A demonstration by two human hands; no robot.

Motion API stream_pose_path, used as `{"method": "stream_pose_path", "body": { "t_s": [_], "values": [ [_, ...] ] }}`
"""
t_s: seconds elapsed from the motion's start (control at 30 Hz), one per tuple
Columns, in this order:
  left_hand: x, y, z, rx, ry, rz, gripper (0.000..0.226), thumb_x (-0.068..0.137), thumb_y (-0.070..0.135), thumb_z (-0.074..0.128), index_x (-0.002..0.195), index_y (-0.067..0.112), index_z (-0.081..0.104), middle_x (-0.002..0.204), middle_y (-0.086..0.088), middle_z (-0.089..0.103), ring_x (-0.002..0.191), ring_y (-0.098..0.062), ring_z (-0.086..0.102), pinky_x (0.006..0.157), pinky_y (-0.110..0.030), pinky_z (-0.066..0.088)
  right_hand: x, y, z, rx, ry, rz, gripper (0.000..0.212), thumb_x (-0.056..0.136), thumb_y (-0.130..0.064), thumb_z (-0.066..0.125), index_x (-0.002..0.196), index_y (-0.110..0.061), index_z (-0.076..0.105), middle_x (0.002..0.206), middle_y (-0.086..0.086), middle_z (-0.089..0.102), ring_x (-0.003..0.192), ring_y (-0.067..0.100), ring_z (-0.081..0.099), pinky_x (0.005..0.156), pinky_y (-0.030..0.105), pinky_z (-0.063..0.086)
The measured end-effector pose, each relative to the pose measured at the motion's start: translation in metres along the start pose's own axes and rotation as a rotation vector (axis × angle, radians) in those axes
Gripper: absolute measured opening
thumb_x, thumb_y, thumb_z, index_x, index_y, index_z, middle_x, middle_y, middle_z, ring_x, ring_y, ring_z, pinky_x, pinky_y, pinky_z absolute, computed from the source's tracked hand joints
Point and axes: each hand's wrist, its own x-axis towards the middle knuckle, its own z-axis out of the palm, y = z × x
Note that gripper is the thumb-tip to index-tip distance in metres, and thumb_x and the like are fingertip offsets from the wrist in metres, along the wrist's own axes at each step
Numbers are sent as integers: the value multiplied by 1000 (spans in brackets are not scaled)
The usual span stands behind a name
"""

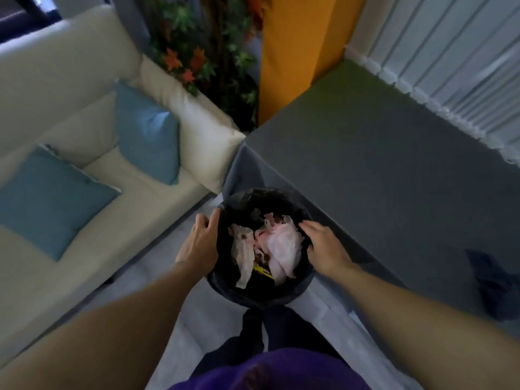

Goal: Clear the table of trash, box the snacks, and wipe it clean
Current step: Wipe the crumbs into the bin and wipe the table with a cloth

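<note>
Head view is showing the bin (261, 294) sitting between both hands, mouth facing up, with pale crumpled paper (278, 246) lying inside. The left hand (201, 237) is gripping the left side of the rim and the right hand (323, 246) the right side, neither nearer than the other, while the bench (365, 164) is lying just right of and beyond the bin. The bin's base is hiding under its own body, so I can't tell if it's resting on the floor (216, 319); a dark blurred thing (489, 282) at the bench's right edge is looking like a cloth, and no snacks or box are showing.
</note>
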Motion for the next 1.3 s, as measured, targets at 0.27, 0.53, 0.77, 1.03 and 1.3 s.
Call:
{"method": "stream_pose_path", "body": {
  "t_s": [0.27, 0.53, 0.77, 1.03, 1.3],
  "values": [
    [18, -45, 16, -85, 6, -231, 79, 85, 4, 57, 148, 29, 16, 108, -4, 29, 94, -27, 45, 87, -46, 53, 86, -24, 35, -3, -191, -88, 66, 94, -28, 53, 154, -21, 26, 159, -3, 27, 140, 26, 30, 113, 36, 33],
    [48, -95, 60, -173, 9, -325, 94, 82, 26, 70, 155, 24, 12, 121, -12, 32, 108, -35, 48, 94, -43, 50, 150, -35, 83, -54, -327, -88, 93, 82, -58, 65, 156, -26, 19, 162, -7, 16, 143, 25, 18, 117, 36, 23],
    [93, -157, 116, -278, -30, -410, 96, 74, 33, 69, 151, 32, 12, 115, -2, 25, 109, -33, 45, 91, -44, 52, 217, -35, 154, -63, -346, -48, 95, 78, -58, 69, 155, -23, 24, 161, -4, 22, 143, 25, 20, 119, 39, 24],
    [148, -225, 196, -388, -12, -493, 96, 75, 32, 69, 152, 33, 11, 117, -4, 27, 114, -31, 39, 100, -39, 44, 287, -13, 253, -95, -357, -52, 99, 72, -62, 69, 153, -25, 27, 158, -6, 25, 140, 25, 24, 115, 36, 25],
    [191, -277, 281, -433, -10, -546, 96, 75, 32, 66, 151, 37, 9, 113, 3, 18, 122, -31, 30, 99, -35, 35, 334, 21, 339, -110, -384, -58, 99, 73, -59, 73, 153, -27, 25, 158, -4, 25, 143, 25, 22, 114, 35, 26]
  ]
}}
